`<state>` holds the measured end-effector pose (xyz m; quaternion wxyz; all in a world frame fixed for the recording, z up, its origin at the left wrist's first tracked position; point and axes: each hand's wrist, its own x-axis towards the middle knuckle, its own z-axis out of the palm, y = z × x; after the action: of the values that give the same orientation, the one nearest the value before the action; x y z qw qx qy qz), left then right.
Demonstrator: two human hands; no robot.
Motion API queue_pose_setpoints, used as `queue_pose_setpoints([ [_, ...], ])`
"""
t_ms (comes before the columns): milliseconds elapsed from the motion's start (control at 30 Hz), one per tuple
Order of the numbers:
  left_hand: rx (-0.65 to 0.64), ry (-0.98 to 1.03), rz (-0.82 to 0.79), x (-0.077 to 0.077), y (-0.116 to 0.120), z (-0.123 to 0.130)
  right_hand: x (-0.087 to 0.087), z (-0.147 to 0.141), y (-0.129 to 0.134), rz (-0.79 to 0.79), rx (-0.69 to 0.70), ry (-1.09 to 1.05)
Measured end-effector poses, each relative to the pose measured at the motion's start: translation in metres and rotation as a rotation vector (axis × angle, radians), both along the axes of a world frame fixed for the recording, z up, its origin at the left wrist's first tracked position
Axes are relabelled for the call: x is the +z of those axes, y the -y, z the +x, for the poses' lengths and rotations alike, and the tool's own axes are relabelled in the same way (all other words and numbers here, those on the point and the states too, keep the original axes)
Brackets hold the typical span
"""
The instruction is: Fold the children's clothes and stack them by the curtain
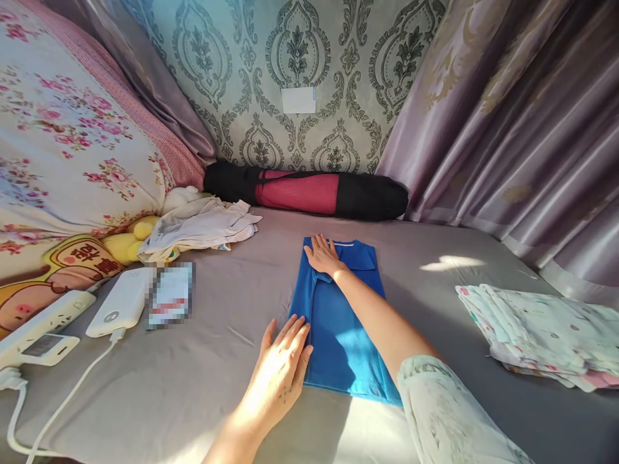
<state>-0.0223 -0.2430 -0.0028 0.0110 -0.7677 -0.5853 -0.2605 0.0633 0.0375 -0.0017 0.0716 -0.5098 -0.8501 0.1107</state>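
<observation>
Left of the left hand [281, 361], a white, rounded plastic power bank [122, 301] lies on smooth grey bedsheet fabric [217, 361]. That hand, fingers extended, gripping nothing, touches the near left side of a folded, bright-blue cloth garment [336, 335]. Beyond it, the right hand [322, 256] rests flat, holding nothing, on the garment's far left corner. The fabric seems light, soft and limp, best held by both left corners.

Home bedroom: bed [217, 303], curtains [464, 142]
</observation>
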Motion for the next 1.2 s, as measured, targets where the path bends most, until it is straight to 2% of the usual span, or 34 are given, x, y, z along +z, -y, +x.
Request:
queue_pose_setpoints([
  [200, -0.018, -0.008, -0.066, 0.004, -0.001, 0.0, -0.008, -0.002, -0.004, -0.005, -0.027, 0.0],
  [367, 0.006, 0.084, -0.122, 0.009, -0.001, 0.001, 0.003, 0.002, 0.001, -0.051, -0.005, -0.016],
  [533, 0.169, 0.249, -0.018, 0.004, -0.003, -0.004, 0.016, -0.004, 0.031, -0.103, 0.016, 0.021],
  [633, 0.267, 0.328, 0.052, 0.0, -0.005, -0.009, 0.013, -0.01, 0.052, -0.153, 0.002, 0.081],
  [767, 0.342, 0.396, 0.077, -0.001, -0.006, -0.015, 0.003, -0.012, 0.066, -0.105, -0.018, 0.082],
  [900, 0.385, 0.449, 0.032, 0.002, -0.006, -0.018, 0.002, -0.009, 0.063, -0.091, -0.011, 0.072],
  [1033, 0.415, 0.487, 0.003, 0.003, -0.006, -0.018, 0.01, -0.008, 0.067, -0.137, 0.004, 0.097],
  [1200, 0.429, 0.506, 0.01, 0.002, -0.006, -0.017, 0.019, -0.012, 0.105, -0.062, 0.042, 0.094],
])
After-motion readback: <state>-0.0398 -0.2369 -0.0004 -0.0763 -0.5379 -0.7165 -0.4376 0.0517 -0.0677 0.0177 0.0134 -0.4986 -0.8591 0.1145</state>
